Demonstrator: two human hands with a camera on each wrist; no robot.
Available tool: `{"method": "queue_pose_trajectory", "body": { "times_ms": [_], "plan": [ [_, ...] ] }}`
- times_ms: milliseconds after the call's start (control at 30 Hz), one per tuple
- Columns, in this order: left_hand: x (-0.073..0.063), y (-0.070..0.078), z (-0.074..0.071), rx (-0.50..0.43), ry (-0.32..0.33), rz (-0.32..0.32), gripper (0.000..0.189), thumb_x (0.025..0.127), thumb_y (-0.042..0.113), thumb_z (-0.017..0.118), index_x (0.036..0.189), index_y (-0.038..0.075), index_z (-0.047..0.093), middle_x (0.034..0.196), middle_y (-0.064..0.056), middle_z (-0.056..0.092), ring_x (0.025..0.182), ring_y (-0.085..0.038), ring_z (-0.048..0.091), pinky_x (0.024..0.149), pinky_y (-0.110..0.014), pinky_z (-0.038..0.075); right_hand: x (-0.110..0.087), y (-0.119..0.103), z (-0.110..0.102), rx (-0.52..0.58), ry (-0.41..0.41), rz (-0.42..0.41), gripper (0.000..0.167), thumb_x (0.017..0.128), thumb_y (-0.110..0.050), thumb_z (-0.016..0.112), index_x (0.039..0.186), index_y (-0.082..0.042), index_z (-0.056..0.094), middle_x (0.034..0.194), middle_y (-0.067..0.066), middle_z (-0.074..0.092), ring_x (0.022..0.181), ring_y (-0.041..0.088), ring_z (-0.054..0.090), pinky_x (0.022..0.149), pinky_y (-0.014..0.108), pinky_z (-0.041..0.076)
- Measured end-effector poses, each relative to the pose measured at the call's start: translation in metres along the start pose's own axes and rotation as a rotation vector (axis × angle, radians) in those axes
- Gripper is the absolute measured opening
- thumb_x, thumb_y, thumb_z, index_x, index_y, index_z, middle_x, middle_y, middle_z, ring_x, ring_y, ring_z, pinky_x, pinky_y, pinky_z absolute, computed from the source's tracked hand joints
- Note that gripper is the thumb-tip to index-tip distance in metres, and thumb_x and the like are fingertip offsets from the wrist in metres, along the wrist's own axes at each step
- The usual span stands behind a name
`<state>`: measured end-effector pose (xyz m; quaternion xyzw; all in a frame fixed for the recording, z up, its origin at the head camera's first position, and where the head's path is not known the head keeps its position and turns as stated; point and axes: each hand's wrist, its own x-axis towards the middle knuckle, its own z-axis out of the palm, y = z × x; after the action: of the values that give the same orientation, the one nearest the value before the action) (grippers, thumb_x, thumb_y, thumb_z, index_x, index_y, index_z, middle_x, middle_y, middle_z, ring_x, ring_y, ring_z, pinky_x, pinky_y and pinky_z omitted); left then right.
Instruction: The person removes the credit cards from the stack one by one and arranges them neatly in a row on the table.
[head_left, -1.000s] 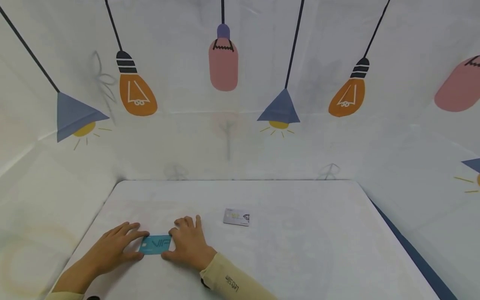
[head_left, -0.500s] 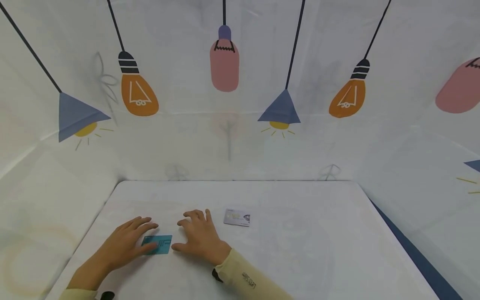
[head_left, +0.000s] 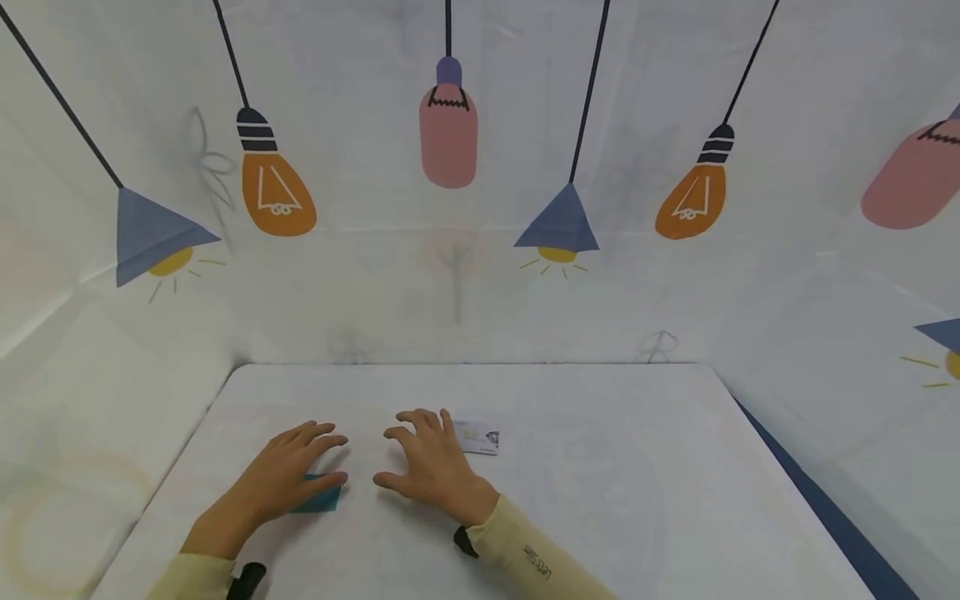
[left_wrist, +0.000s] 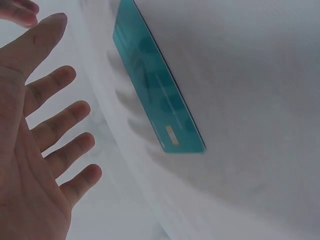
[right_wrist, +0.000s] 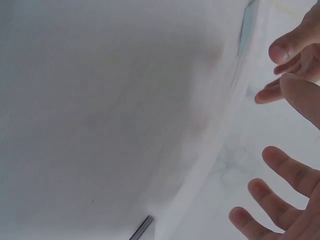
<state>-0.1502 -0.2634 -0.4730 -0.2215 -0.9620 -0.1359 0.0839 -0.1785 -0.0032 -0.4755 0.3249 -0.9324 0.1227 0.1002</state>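
Observation:
A teal card (head_left: pixel 321 498) with a gold chip lies flat on the white table. My left hand (head_left: pixel 277 475) hovers over it, fingers spread and apart from it, hiding much of the card in the head view. In the left wrist view the teal card (left_wrist: pixel 152 90) shows whole but for its top end, with finger shadows around it. Farther right, my right hand (head_left: pixel 438 467) is held above the table with fingers spread and nothing in it. Behind its fingers lies a silver-grey card (head_left: pixel 480 440), its left end partly covered. The right wrist view shows both hands apart.
The white table (head_left: pixel 637 500) has a rounded back edge against a pale wall cloth (head_left: pixel 375 283) printed with hanging lamps. Dark blue material (head_left: pixel 825 500) shows beyond the table's right edge. A black wrist strap (head_left: pixel 246 579) sits at the left sleeve.
Both hands have let go of the teal card's ends and lifted. They have moved right and slightly away from the body. The two cards stay where they were.

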Motion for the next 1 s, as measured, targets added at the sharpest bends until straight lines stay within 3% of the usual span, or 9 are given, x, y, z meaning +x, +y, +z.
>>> {"method": "queue_pose_trajectory", "body": {
  "times_ms": [533,1000],
  "plan": [
    [0.039,0.027,0.012,-0.041,-0.067,0.019,0.051,0.089,0.043,0.076,0.131,0.014,0.066,0.139,-0.016,0.058,0.132,-0.045,0.048,0.107,-0.066,0.037,-0.025,0.058,-0.008,0.032,0.041,0.052,0.060,0.085,-0.059,0.075,0.129,-0.021,0.066,0.142,0.003,0.055,0.134,0.027,0.046,0.113,0.062,0.032],
    [0.065,0.047,0.034,-0.055,-0.109,0.085,0.052,0.091,0.043,0.074,0.132,0.013,0.064,0.140,-0.016,0.057,0.134,-0.044,0.047,0.109,-0.063,0.037,-0.048,0.099,-0.017,-0.003,0.067,0.065,0.058,0.084,-0.053,0.079,0.128,-0.018,0.065,0.140,0.008,0.056,0.132,0.032,0.048,0.110,0.065,0.033]
  ]
}}
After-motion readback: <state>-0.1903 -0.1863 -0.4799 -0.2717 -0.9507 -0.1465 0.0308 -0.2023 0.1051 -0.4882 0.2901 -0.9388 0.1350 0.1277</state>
